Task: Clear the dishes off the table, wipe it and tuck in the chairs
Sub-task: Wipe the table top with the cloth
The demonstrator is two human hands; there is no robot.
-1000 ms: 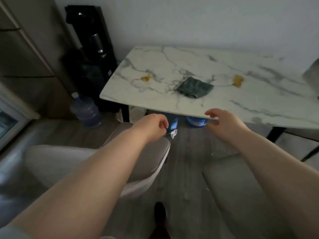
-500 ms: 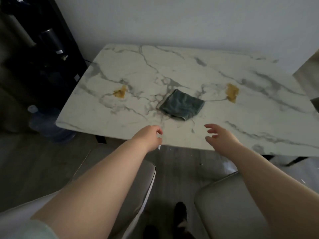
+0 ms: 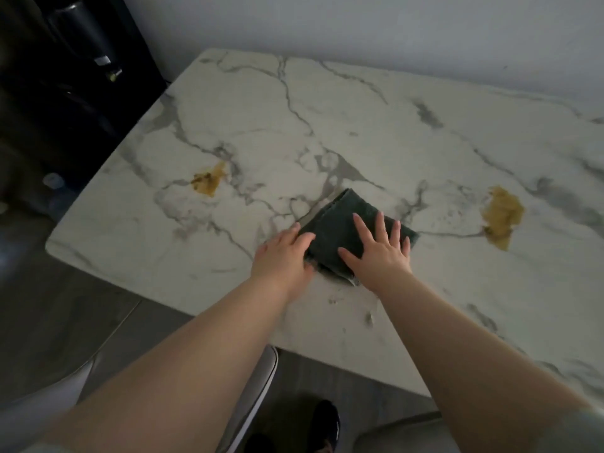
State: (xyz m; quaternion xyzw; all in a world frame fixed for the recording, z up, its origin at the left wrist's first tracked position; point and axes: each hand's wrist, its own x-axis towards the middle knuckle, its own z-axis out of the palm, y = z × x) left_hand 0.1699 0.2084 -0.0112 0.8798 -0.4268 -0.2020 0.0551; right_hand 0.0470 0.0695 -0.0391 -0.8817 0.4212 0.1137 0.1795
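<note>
A folded dark green cloth [image 3: 340,223] lies on the white marble table [image 3: 327,125] near its front edge. My right hand [image 3: 379,253] lies flat on the cloth with straight, spread fingers. My left hand [image 3: 282,256] touches the cloth's left edge with its fingertips; whether it pinches the edge is hidden. A yellow-brown stain [image 3: 207,183] marks the table to the left and a larger stain [image 3: 501,214] marks it to the right. No dishes are in view.
A light chair [image 3: 258,380] stands pulled out below my left arm, and another chair seat [image 3: 402,433] shows at the bottom right. A dark appliance [image 3: 81,60] stands left of the table. My shoe [image 3: 323,423] is on the wood floor.
I have stepped closer to the table. Both hands moved forward from its front edge onto the green cloth; the right hand now lies flat on it.
</note>
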